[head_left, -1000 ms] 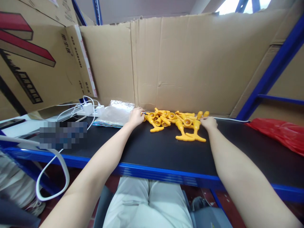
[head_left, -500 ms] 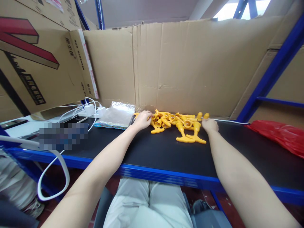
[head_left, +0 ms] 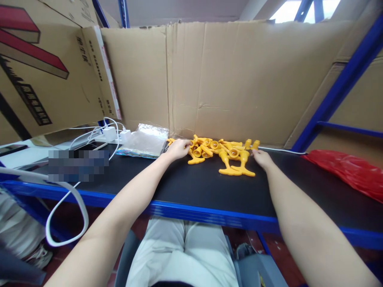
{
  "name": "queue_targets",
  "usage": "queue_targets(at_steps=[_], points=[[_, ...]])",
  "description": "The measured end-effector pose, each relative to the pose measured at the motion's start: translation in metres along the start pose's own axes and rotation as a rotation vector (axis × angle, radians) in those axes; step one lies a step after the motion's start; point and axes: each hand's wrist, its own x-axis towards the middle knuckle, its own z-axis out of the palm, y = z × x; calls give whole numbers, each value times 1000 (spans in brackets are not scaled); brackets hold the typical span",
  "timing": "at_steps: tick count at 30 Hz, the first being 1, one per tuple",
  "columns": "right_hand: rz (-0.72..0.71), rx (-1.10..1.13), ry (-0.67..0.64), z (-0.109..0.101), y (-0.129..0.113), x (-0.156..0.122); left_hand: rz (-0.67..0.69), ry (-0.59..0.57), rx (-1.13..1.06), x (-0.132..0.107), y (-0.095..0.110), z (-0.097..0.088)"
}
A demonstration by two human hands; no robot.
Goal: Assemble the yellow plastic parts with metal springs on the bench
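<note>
A pile of yellow T-shaped plastic pieces [head_left: 226,161] with hollow cup-like ends lies on the black tabletop [head_left: 203,187]. At the pile's left edge is my left hand [head_left: 178,149], fingers curled in against the pieces; whatever they grip is hidden. Another bit of yellow shows just behind that hand. On the opposite side my right hand [head_left: 262,158] has its fingers closed at the base of an upright yellow piece [head_left: 256,144]. Two pieces at the front of the pile point their crossbars towards me.
A clear, silvery plastic bag [head_left: 145,141] lies left of the pile. Beyond it are white chargers [head_left: 110,133] with tangled cables and a blurred-out item. A red plastic bag [head_left: 344,171] lies at the right. A cardboard wall [head_left: 239,79] stands behind, and a blue beam [head_left: 209,213] edges the table.
The view has shifted slightly. My right hand has drawn a little away from the front pieces, with its fingers still at the upright one. The left hand stays at the pile's edge.
</note>
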Motion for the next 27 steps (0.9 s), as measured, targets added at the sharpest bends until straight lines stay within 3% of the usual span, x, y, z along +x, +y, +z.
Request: queue_targets(at_steps=[3, 8, 13, 20, 23, 27], points=[[-15, -6, -22, -11, -8, -6, 0, 1, 7, 0, 1, -1], [-206, -63, 20, -36, -44, -17, 17, 16, 21, 0, 1, -1], [-292, -304, -244, -44, -81, -35, 20, 21, 27, 0, 1, -2], [-287, -402, -336, -53, -97, -51, 32, 16, 36, 0, 2, -4], [-328, -398, -224, -66, -103, -60, 41, 51, 41, 0, 5, -5], [-477, -236, 131, -82, -114, -74, 77, 96, 32, -2, 17, -6]])
